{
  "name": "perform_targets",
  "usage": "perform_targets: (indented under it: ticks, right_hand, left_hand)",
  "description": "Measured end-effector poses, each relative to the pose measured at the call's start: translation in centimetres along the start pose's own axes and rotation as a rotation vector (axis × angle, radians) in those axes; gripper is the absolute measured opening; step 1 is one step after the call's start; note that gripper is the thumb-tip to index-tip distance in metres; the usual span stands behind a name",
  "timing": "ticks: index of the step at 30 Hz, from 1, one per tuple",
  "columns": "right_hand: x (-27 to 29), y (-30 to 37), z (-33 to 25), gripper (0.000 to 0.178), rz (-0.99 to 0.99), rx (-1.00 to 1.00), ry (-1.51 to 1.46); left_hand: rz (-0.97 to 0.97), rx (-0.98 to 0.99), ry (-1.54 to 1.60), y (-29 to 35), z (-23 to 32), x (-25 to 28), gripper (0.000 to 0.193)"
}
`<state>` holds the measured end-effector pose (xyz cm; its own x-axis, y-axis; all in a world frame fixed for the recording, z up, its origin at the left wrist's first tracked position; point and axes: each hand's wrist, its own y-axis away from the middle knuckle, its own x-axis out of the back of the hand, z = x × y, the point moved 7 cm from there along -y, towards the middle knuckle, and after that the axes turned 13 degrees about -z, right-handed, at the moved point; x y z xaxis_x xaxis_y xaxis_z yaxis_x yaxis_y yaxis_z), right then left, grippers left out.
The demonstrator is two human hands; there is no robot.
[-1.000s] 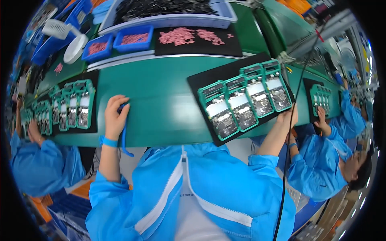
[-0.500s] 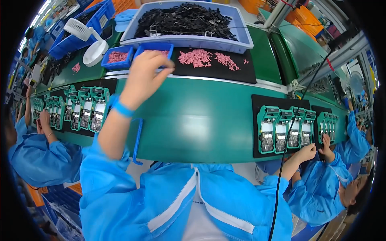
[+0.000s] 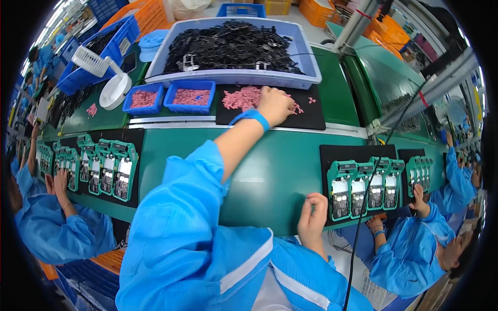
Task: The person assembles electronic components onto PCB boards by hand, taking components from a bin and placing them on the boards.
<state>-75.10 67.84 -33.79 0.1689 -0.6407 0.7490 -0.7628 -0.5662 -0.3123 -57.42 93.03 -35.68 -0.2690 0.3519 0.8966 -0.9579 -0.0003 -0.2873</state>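
Pink small parts [image 3: 244,98] heaped on black mat [image 3: 311,116], directly under left hand [image 3: 274,105]; fingers curled down into pile, whether pinching any cannot tell. Blue bins [image 3: 192,96] of same parts just left of hand. Right hand [image 3: 313,217] near body, fingers bent, resting at edge of black tray [image 3: 328,155] carrying green fixtures [image 3: 363,186], steadying it; clamps nothing.

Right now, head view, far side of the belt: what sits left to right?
White desk fan → small blue tray of pink parts → second small blue tray of pink parts → black mat with loose pink parts, where the left hand rests.
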Motion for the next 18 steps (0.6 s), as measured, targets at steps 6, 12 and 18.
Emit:
perform_targets:
  ticks: [6,12,18]
  right_hand:
    - [-5.5,-2.3,0.4,0.003,-0.261,-0.163,-0.721]
    - [-13.0,-5.2,-2.4,0.014,-0.598,-0.399,-1.333]
    - [-25.2,-6.4,-11.8,0.020,-0.951,-0.550,-1.444]
  left_hand:
    - [0.212,-0.080,0.289,4.4,4.5,2.8,0.019]
    - [0.588,0.192,0.443,22.6,0.6,15.1,0.022]
    - [0.659,0.679,0.477,44.3,-2.9,19.7,0.016]
